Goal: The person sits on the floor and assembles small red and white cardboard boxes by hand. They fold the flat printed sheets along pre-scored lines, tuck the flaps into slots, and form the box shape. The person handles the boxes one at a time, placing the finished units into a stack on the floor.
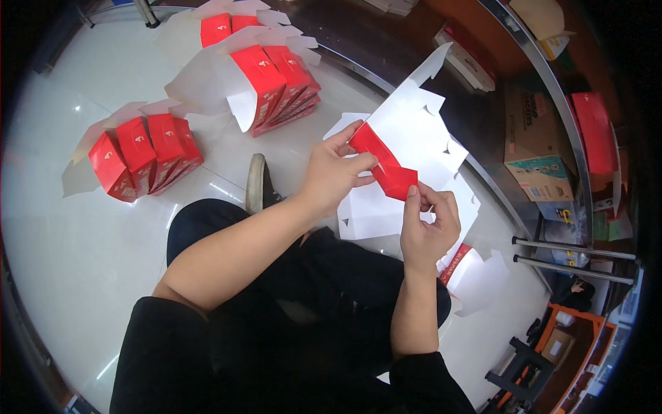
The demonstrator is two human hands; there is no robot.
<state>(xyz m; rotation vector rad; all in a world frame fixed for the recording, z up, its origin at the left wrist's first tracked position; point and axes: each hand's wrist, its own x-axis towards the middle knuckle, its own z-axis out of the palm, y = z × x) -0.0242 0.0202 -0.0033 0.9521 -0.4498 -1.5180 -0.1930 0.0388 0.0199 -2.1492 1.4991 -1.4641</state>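
Between my two hands is a partly folded paper carton, red outside and white inside, with a large white flap rising behind it. My left hand is closed on the carton's upper left red edge, its thumb across the red face. At the lower right red corner, my right hand pinches between thumb and fingers. More flat carton blanks lie white side up on the floor under and behind it. Nested red cartons with white flaps stand in rows at the left and farther back.
Another group of red cartons sits at the top. My shoe rests near the cartons. Along the right are a metal-edged shelf with a brown cardboard box, metal legs and a black stool. One blank lies by my right knee.
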